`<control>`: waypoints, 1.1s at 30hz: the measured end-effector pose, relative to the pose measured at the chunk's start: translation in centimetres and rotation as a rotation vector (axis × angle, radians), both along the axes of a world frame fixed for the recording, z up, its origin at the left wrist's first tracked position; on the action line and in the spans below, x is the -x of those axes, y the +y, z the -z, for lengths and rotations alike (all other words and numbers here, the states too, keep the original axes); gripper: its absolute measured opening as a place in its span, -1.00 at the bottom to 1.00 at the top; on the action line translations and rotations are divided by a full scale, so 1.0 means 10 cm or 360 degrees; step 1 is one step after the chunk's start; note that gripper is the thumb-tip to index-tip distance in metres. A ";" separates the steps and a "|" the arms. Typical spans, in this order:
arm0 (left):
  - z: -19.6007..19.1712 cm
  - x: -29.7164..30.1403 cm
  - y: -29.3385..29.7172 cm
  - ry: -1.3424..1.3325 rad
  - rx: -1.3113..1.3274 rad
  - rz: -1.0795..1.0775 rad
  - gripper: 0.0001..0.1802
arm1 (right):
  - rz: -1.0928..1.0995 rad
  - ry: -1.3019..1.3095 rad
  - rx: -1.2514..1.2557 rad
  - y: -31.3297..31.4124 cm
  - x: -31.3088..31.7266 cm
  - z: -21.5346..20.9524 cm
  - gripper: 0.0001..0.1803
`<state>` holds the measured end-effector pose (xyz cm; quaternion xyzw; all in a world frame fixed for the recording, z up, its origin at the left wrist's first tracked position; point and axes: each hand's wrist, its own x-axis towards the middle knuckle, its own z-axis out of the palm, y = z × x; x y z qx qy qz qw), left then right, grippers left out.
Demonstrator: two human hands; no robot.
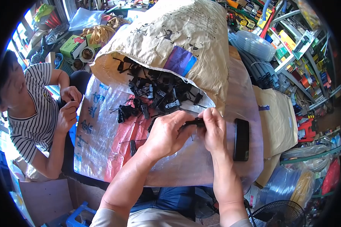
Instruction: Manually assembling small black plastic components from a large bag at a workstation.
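Both hands meet over the near middle of the table, closed around a small black plastic part [195, 123]. My left hand [167, 133] grips it from the left, its fingers curled over it. Thumb and fingers of my right hand [213, 130] pinch its right end. Most of the part is hidden by the fingers. Just beyond my hands, a heap of similar black parts with thin wire-like pieces [161, 90] spills from the mouth of a large tan woven sack [204, 36]. One loose black part [132, 147] lies left of my left wrist.
A black phone-like slab [241, 140] lies right of my right hand. At the left sits a person in a striped shirt [36, 109], hands together near the table edge. Clear tubing coils [278, 187] and a black mesh fan guard [278, 215] stand at the lower right.
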<state>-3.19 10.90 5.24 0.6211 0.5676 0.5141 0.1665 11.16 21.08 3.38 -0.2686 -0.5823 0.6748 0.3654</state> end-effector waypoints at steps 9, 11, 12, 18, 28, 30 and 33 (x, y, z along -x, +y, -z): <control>0.02 -0.05 0.04 -0.0213 -0.0053 -0.0197 -0.87 | -0.0248 0.0197 -0.0346 0.01 -0.01 0.03 -0.82; 0.03 -0.07 0.04 -0.0219 -0.0060 -0.0186 -0.87 | -0.0267 0.0204 -0.0373 0.02 -0.02 0.06 -0.83; 0.04 -0.08 0.05 -0.0229 -0.0072 -0.0169 -0.88 | -0.0282 0.0207 -0.0405 0.04 -0.04 0.07 -0.83; 0.05 -0.12 0.05 -0.0221 -0.0097 -0.0219 -0.92 | -0.0357 0.0215 -0.0390 0.07 -0.05 0.08 -0.81; 0.03 -0.01 0.03 -0.1337 0.0463 0.0070 -0.81 | -0.0368 0.0129 -0.0121 0.04 -0.08 -0.08 -0.86; -0.01 0.00 0.02 -0.1275 0.0519 0.0109 -0.79 | -0.0425 0.0076 -0.0142 0.10 -0.14 -0.05 -0.87; -0.09 0.01 0.00 -0.1086 0.0624 0.0129 -0.72 | -0.0464 -0.0009 -0.0190 0.12 -0.16 -0.05 -0.87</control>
